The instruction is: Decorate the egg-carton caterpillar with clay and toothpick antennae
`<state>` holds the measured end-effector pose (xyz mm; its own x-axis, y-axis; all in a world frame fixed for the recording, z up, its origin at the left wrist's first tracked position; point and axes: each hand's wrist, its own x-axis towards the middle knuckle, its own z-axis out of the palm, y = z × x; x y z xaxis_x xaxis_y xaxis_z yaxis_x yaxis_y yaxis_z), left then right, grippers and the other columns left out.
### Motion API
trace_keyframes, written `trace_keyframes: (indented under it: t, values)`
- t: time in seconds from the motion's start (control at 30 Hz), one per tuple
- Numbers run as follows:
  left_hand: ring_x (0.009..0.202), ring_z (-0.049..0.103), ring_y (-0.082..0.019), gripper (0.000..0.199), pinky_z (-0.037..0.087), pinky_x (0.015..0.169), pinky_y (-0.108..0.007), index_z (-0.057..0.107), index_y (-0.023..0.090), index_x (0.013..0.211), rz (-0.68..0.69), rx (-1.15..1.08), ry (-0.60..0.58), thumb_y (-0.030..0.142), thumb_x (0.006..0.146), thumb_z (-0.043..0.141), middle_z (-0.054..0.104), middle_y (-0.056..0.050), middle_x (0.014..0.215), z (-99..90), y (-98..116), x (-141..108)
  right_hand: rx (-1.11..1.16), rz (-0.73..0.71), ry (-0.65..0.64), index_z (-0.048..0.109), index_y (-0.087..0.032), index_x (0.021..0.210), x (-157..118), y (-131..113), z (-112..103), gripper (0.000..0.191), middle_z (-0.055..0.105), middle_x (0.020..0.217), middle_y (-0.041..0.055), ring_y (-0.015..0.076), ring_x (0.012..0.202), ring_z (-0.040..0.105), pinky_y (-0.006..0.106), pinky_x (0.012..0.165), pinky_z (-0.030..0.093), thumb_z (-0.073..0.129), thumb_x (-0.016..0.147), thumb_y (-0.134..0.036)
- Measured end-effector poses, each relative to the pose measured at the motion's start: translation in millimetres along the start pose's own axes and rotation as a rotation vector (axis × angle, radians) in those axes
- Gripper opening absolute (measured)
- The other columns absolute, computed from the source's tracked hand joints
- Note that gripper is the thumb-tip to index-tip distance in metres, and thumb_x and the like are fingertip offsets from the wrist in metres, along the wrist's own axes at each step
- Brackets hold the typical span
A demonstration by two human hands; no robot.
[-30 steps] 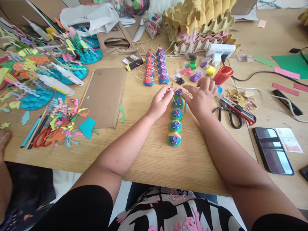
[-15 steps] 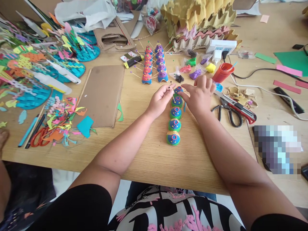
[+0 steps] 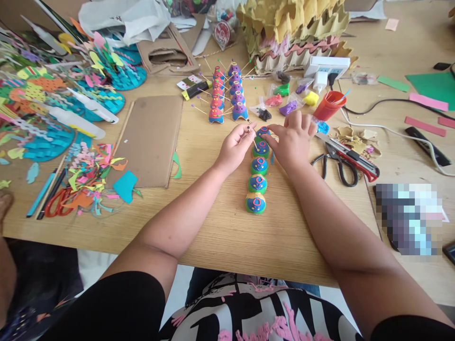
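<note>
A row of blue and green egg-carton cups (image 3: 257, 183) with small clay faces runs up the middle of the table. My left hand (image 3: 235, 147) is at the row's far left side, thumb and fingers pinched on a thin stick with a dark ball tip (image 3: 248, 127). On the other side my right hand (image 3: 293, 142) has its thumb and index finger against the far cups, steadying them between the fingertips. Behind the hands stand a red row (image 3: 216, 113) and a purple row (image 3: 240, 110), with ball-tipped sticks poking out.
Cardboard (image 3: 152, 142), paper scraps (image 3: 85, 182) and glue bottles (image 3: 76, 121) lie left. To the right are a red cup (image 3: 329, 106), pliers (image 3: 341, 166), a cutter (image 3: 359, 161) and a cable. Egg trays (image 3: 291, 28) stand behind. Another person's hand shows at the left edge.
My left hand's fingers have closed a little and the dark stick tips have shifted slightly. My right hand stays at the far cups almost unmoved.
</note>
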<state>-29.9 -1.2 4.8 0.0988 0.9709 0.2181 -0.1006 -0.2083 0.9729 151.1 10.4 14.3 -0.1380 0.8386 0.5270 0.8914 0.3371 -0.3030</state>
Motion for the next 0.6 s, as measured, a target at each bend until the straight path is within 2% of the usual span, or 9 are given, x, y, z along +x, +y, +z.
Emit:
trace_keyframes:
  t: [0.23, 0.6]
  values:
    - [0.141, 0.064, -0.02, 0.013, 0.043, 0.126, -0.039, 0.059, 0.023, 0.089, -0.015, -0.01, 0.068, 0.028, 0.1, 0.063, 0.077, -0.007, 0.133, -0.7, -6.3, 3.0, 0.021, 0.025, -0.033, 0.078, -0.025, 0.104, 0.1, -1.7, -1.8, 0.054, 0.06, 0.126, 0.0142, 0.0415, 0.132, 0.048, 0.07, 0.108, 0.039, 0.048, 0.098, -0.07]
    - [0.133, 0.069, -0.017, 0.015, 0.048, 0.117, -0.029, 0.059, 0.021, 0.086, -0.062, -0.062, 0.133, 0.019, 0.1, 0.061, 0.08, -0.004, 0.118, 0.2, -6.3, 5.3, 0.038, 0.079, -0.07, 0.079, -0.026, 0.104, 1.0, -5.9, -5.1, 0.05, 0.061, 0.125, 0.0159, 0.0421, 0.13, 0.05, 0.07, 0.108, 0.036, 0.047, 0.101, -0.064]
